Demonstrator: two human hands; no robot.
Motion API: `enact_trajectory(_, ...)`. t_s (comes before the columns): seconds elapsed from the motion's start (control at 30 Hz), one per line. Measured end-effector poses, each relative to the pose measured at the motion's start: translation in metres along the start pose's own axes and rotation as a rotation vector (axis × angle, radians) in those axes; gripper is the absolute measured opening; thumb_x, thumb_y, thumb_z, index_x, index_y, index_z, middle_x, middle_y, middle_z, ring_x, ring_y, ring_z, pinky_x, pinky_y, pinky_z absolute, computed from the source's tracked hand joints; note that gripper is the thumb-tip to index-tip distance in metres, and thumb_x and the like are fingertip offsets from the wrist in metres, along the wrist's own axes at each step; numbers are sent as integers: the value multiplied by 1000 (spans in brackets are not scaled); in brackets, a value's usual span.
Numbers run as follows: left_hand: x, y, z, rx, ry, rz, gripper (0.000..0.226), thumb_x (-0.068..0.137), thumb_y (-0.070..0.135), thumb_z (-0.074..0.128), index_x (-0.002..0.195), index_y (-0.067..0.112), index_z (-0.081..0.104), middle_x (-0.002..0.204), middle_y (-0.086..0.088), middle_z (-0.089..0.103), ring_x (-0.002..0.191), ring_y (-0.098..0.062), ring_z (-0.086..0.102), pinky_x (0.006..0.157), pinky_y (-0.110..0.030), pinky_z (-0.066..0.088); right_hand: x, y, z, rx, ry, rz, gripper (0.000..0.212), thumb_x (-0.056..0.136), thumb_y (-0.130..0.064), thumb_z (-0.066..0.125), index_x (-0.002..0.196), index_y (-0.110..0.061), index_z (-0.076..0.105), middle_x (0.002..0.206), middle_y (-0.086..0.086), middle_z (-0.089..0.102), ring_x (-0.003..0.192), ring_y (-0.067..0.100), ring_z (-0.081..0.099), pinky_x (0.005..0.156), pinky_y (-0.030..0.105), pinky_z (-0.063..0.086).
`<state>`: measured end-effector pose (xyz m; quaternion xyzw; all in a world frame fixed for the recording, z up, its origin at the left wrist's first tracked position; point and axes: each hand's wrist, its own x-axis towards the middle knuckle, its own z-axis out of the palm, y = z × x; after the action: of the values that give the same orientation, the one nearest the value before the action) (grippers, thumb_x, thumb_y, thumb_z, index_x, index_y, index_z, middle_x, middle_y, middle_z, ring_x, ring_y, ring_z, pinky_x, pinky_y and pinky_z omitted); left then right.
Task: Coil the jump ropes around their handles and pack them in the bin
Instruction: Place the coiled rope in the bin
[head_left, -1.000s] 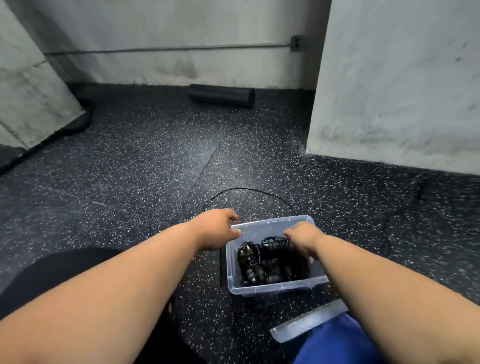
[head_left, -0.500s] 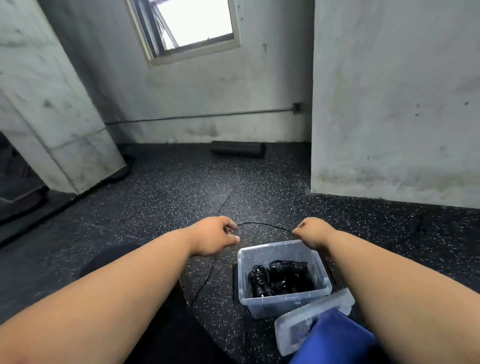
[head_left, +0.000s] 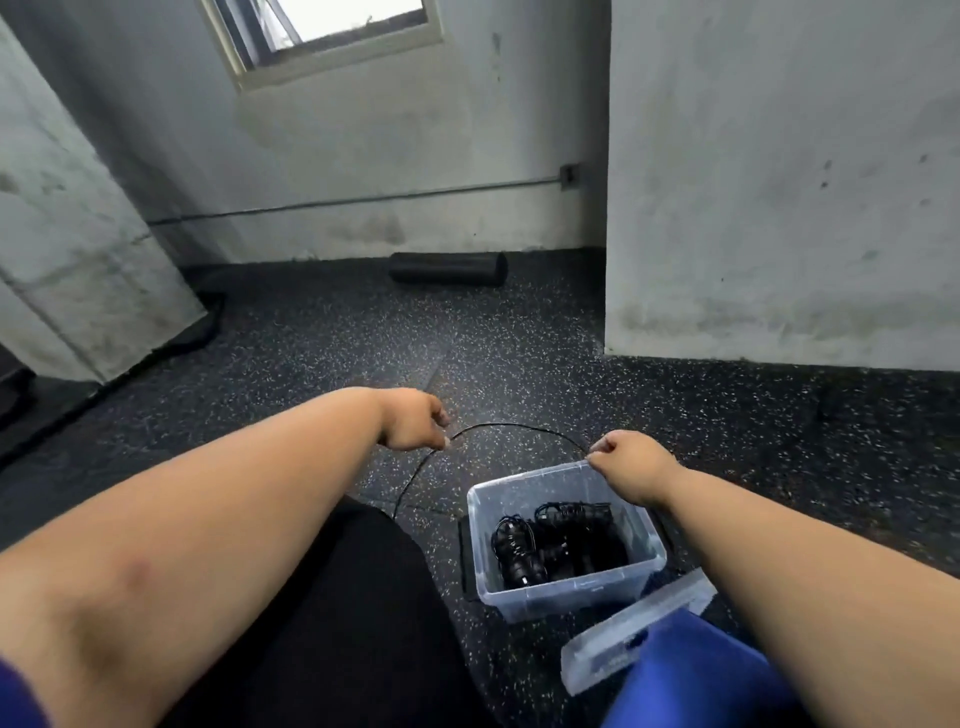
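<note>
A thin black jump rope (head_left: 519, 427) arcs over the speckled floor between my two hands. My left hand (head_left: 413, 423) pinches one side of it, and a strand trails down from there toward my lap. My right hand (head_left: 626, 460) pinches the other side just above the far rim of the clear plastic bin (head_left: 566, 597). Inside the bin lie several coiled black jump ropes (head_left: 556, 545). The handles of the held rope are hidden.
The bin's clear lid (head_left: 623, 644) lies on the floor at its near right, partly under a blue cloth (head_left: 691, 680). A black foam roller (head_left: 449, 268) rests by the far wall. A concrete pillar (head_left: 779, 208) stands at right, another at left.
My view has tilted up, bringing the window in. My right hand came out of the bin and now pinches the rope; both hands hold it lifted off the floor.
</note>
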<state>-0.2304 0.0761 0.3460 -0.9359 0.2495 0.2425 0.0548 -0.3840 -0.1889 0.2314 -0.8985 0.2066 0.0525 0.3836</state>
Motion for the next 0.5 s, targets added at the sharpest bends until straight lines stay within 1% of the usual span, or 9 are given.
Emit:
enact_trajectory(0.07,32,-28,6,-1,-38,-33,56,101,45,69,150,22,55,144,-4,63,126,-25,61,106,-30,45,21,0,13,47,-26,27,25,95,-23,58,90,-4,72,95,16,74,86,31,66,78,39,52)
enact_trajectory(0.1,48,-43,10,-1,-64,-52,57,101,44,69,151,21,55,146,-4,62,127,-25,60,106,-30,44,29,-1,19,80,-42,46,23,95,-22,58,90,-5,72,87,15,74,78,27,64,74,39,52)
enact_trajectory(0.13,62,-57,14,2,-101,-75,57,101,43,69,151,21,55,149,-4,60,129,-25,59,108,-30,43,38,-3,25,95,-43,58,19,96,-23,59,90,-11,72,82,9,73,74,23,62,70,36,50)
enact_trajectory(0.2,93,-85,22,10,-182,-106,56,102,43,68,152,20,55,155,-2,55,135,-25,56,115,-34,40,59,-4,37,124,-54,77,14,97,-27,60,92,-20,71,80,-2,71,72,18,60,67,29,47)
enact_trajectory(0.3,150,-120,38,-27,-225,-155,54,101,41,69,150,20,57,150,-4,58,132,-26,57,118,-42,41,101,-4,54,116,-100,115,13,98,-33,60,96,-24,69,87,-4,71,80,18,63,77,32,52)
enact_trajectory(0.37,196,-136,54,-13,-245,-158,52,103,37,68,150,19,56,149,-6,59,132,-26,58,117,-39,43,139,0,66,65,-135,145,13,97,-37,59,95,-28,68,88,-7,72,83,17,67,84,34,54)
enact_trajectory(0.4,207,-141,60,10,-262,-155,51,104,35,67,151,19,55,150,-6,59,134,-25,58,116,-36,43,147,0,68,55,-147,150,13,97,-38,59,94,-29,68,85,-8,73,79,15,68,82,34,55)
enact_trajectory(0.43,222,-144,68,26,-288,-151,51,105,34,66,152,18,53,152,-5,58,136,-24,57,116,-34,42,160,1,71,57,-159,157,13,97,-37,59,93,-29,68,79,-7,73,71,13,67,76,33,55)
enact_trajectory(0.5,262,-149,84,19,-318,-131,52,105,35,66,153,19,53,153,-4,57,137,-24,56,118,-36,42,198,7,81,53,-185,175,12,97,-35,59,93,-27,68,69,-5,70,56,12,60,62,30,52)
